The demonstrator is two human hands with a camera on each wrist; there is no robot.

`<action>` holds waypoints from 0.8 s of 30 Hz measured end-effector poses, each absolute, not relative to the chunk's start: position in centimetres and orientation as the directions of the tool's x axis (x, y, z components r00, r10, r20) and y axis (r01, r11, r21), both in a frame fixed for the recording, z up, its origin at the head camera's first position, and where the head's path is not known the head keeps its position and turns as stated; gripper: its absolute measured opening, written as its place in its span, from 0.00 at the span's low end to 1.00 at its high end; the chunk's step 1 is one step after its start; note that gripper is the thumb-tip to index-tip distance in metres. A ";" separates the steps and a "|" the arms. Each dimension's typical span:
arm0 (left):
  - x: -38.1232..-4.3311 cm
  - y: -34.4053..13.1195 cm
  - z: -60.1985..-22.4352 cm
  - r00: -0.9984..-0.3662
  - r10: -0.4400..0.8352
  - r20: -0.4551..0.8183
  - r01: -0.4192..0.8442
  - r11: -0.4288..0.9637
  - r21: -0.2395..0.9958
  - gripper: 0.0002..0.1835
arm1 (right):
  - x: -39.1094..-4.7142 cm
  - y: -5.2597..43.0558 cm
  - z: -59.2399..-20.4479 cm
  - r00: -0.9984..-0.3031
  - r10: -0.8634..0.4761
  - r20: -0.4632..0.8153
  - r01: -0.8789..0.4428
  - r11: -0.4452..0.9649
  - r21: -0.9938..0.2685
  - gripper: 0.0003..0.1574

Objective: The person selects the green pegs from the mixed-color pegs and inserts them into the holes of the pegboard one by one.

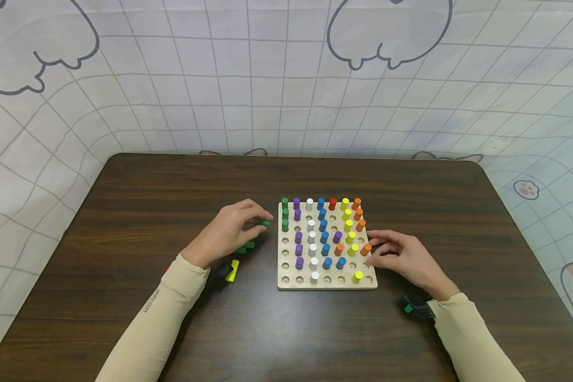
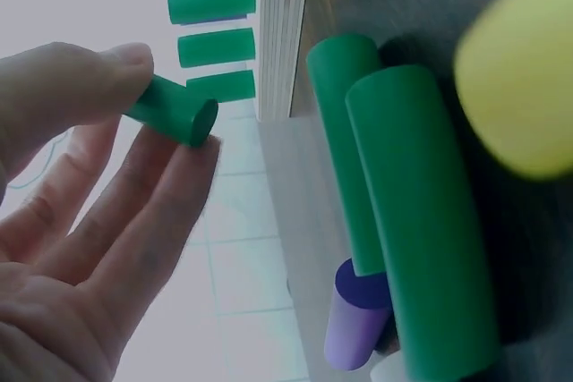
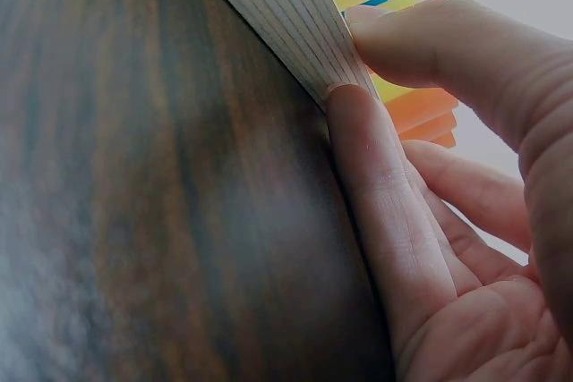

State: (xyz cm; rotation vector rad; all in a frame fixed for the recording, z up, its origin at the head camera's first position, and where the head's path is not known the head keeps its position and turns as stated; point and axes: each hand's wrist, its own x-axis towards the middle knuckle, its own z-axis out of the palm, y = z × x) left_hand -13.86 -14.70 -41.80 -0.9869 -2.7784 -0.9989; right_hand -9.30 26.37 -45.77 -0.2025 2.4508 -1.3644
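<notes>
Green peg (image 2: 176,114), likely light, stiff, suiting side holds; left hand (image 1: 229,228) is pinching it, right hand (image 1: 406,260) is gripping wooden pegboard (image 1: 292,272) at right edge.

Dark wood-grain table (image 1: 181,183); white grid-patterned backdrop (image 1: 267,98) behind.

"LET'S" and blurred lettering (image 1: 151,301) on left sleeve (image 1: 164,315)

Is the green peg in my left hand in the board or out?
Out. Your left hand pinches the green peg, and the head view shows a gap between it and the pegboard.
</notes>
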 end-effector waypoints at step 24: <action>-13.7 -13.9 -42.2 -0.812 0.555 0.179 0.513 0.534 0.671 0.14 | -9.4 26.4 -45.6 -0.935 -0.269 -0.229 0.048 0.545 -0.837 0.40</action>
